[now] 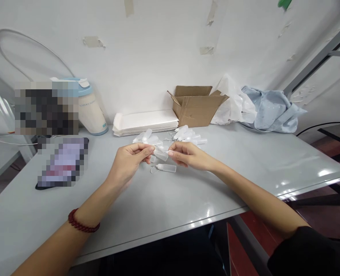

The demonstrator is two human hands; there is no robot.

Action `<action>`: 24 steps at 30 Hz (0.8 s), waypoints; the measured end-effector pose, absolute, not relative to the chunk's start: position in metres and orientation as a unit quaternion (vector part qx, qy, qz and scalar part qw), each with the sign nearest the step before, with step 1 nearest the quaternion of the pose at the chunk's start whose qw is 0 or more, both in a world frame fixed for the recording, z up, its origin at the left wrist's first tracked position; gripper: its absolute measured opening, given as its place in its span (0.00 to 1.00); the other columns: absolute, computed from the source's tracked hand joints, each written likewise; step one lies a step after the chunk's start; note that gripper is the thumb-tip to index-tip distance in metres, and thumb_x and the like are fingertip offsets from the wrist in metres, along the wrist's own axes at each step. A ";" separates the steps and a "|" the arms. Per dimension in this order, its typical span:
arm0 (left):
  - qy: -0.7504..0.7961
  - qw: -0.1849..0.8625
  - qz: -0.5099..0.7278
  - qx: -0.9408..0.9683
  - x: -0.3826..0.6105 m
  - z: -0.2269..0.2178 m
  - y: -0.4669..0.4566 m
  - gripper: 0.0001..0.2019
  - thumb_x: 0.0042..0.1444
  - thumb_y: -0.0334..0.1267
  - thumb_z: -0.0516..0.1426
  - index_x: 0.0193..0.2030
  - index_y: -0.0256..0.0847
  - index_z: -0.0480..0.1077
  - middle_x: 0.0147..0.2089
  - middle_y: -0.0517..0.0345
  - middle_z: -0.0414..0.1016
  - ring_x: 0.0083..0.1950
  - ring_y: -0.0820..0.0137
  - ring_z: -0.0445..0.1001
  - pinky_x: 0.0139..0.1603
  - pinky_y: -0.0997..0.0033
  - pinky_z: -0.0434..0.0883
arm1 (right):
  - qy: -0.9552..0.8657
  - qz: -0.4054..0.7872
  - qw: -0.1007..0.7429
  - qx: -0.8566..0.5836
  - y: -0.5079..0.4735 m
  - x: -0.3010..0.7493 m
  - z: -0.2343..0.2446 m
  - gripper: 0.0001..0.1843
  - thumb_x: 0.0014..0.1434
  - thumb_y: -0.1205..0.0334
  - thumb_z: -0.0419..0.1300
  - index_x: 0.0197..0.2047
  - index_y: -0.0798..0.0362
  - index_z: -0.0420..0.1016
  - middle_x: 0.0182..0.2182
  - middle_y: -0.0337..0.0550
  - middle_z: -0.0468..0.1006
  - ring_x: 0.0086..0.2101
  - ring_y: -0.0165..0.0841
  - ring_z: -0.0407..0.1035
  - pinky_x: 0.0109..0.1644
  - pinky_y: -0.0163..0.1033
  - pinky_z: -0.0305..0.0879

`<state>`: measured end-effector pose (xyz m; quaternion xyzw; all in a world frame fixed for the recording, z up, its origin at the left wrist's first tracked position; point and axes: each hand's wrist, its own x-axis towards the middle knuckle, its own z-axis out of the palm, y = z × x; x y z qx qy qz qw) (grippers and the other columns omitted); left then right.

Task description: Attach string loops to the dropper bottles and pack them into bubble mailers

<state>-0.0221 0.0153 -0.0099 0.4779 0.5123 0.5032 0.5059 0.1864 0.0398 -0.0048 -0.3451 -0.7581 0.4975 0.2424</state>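
Observation:
In front of me my left hand [132, 158] pinches a small translucent plastic bottle [160, 155] between thumb and fingertips. My right hand [188, 154] is closed in a pinch at the other end of it; what sits between those fingertips is too small to make out. Just below the hands, a similar bottle [166, 168] lies on the table with a thin metal ring [153, 170] at its narrow end. Behind the fingers is a loose pile of such bottles [184, 133], partly covered by my hands.
Along the wall stand a white stack of flat boxes or envelopes [147, 122], an open cardboard box [197, 111], a crumpled white plastic bag [233, 103] and light blue cloth [270, 109]. A cream tumbler [92, 113] and a blurred-out phone [63, 163] are at left on the grey table [164, 207].

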 end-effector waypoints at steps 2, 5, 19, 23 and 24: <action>0.504 0.525 0.490 0.480 -0.022 -0.009 0.014 0.10 0.43 0.39 0.67 0.33 0.38 0.78 0.29 0.59 0.74 0.28 0.75 0.69 0.34 0.72 0.68 | -0.752 0.497 0.252 -0.353 0.039 0.186 -0.004 0.16 0.63 0.49 0.52 0.34 0.55 0.65 0.22 0.33 0.66 0.20 0.22 0.56 0.25 0.32 0.54; 0.501 0.540 0.457 0.498 -0.020 -0.008 0.012 0.12 0.43 0.39 0.67 0.36 0.38 0.78 0.30 0.59 0.75 0.29 0.74 0.70 0.35 0.71 0.68 | -0.752 0.489 0.257 -0.360 0.037 0.186 -0.002 0.18 0.64 0.49 0.50 0.32 0.56 0.65 0.23 0.35 0.67 0.20 0.22 0.56 0.26 0.32 0.54; 0.477 0.577 0.421 0.512 -0.021 -0.012 0.012 0.09 0.47 0.41 0.66 0.34 0.39 0.78 0.31 0.59 0.74 0.29 0.76 0.67 0.32 0.74 0.67 | -0.779 0.462 0.238 -0.351 0.035 0.184 -0.001 0.19 0.65 0.52 0.49 0.31 0.57 0.69 0.23 0.36 0.68 0.22 0.23 0.55 0.29 0.32 0.53; 0.472 0.591 0.422 0.500 -0.020 -0.012 0.011 0.09 0.47 0.40 0.66 0.34 0.39 0.78 0.30 0.59 0.74 0.29 0.76 0.67 0.32 0.74 0.67 | -0.780 0.463 0.237 -0.349 0.035 0.184 0.000 0.19 0.65 0.53 0.48 0.31 0.57 0.68 0.22 0.36 0.69 0.22 0.23 0.55 0.29 0.32 0.53; 0.470 0.595 0.422 0.497 -0.020 -0.012 0.011 0.09 0.47 0.40 0.66 0.34 0.39 0.78 0.30 0.59 0.74 0.29 0.76 0.67 0.32 0.74 0.67 | -0.780 0.464 0.236 -0.347 0.035 0.184 0.000 0.19 0.65 0.53 0.48 0.31 0.57 0.68 0.22 0.36 0.69 0.22 0.23 0.55 0.29 0.32 0.53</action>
